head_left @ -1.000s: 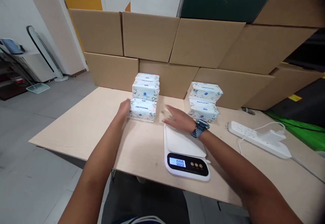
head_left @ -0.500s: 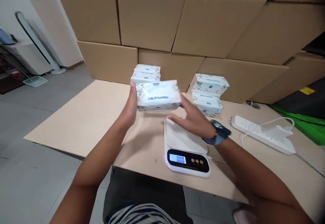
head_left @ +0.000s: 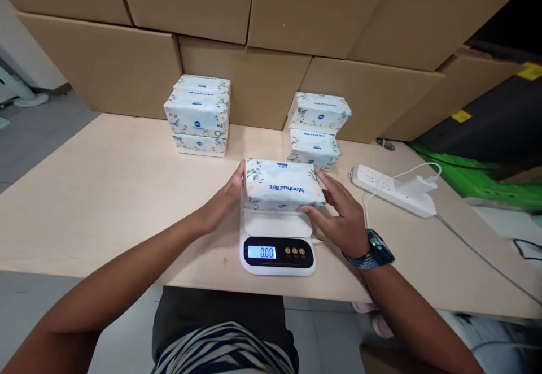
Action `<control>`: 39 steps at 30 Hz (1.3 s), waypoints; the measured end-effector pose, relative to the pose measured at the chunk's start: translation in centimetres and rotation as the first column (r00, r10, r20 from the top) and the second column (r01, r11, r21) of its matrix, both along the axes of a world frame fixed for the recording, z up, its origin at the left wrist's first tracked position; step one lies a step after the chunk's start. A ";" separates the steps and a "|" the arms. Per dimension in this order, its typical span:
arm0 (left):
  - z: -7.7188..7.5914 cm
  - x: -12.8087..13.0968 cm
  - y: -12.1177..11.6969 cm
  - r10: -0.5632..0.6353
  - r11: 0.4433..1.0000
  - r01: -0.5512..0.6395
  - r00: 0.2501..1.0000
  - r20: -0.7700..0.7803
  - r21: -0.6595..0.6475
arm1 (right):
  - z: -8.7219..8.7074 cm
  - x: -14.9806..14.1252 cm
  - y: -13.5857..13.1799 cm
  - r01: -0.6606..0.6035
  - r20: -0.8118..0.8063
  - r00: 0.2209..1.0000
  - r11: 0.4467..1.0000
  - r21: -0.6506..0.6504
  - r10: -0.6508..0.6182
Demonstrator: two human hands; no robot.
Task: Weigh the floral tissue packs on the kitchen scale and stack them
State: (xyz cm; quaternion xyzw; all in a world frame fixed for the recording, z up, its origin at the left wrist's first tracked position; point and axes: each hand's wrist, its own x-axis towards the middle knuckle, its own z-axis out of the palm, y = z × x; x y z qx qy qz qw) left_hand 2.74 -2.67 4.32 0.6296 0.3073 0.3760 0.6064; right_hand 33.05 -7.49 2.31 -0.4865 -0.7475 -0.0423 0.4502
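Fingers of left hand [head_left: 223, 204] and right hand [head_left: 346, 224] grasp the pack [head_left: 283, 186] over the scale's [head_left: 278, 230] twelve-o'clock end; likely placing, needing level lowering.

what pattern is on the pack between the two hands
The pack shows leafy print on pale blue-white, best in the head view.

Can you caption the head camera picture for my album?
Left hand and right hand hold a flowery pack over a scale reading 0.00.

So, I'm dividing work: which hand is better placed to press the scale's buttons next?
Probably the right hand: it's nearer the buttons, while the left hand is at the left end of the pack.
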 end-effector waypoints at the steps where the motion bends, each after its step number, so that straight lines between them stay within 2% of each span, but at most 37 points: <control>1: 0.5 0.1 -0.2 -0.023 1.000 0.023 0.998 -0.051 0.008 | 0.0 0.0 0.0 -0.011 -0.014 1.000 1.000 0.002 0.011; 3: 1.1 0.5 -0.5 -0.049 0.999 0.050 0.993 -0.107 0.011 | -0.2 0.1 0.0 -0.019 -0.064 0.998 1.000 0.001 0.019; 8: 1.1 1.2 -0.8 0.012 1.000 -0.013 0.999 -0.040 -0.022 | -0.9 0.2 -0.1 -0.009 -0.163 0.987 0.999 -0.030 0.004; 13: 0.8 1.4 -1.1 -0.017 1.000 0.017 1.000 -0.006 -0.016 | -0.8 0.3 0.0 -0.022 -0.138 0.990 1.000 0.019 0.024; 21: -0.4 1.4 -0.8 -0.015 1.000 0.015 1.000 0.026 -0.016 | -0.7 0.5 0.1 -0.053 -0.116 0.992 0.998 0.028 0.056; 28: 0.3 1.6 -0.9 -0.028 0.999 0.028 1.000 0.006 0.015 | -0.8 0.6 0.2 -0.100 -0.182 0.979 0.995 -0.015 0.096; 39: 0.5 1.3 -0.8 -0.066 0.995 0.068 0.997 -0.033 0.069 | -0.8 1.2 0.3 -0.103 -0.116 0.988 0.995 0.004 0.103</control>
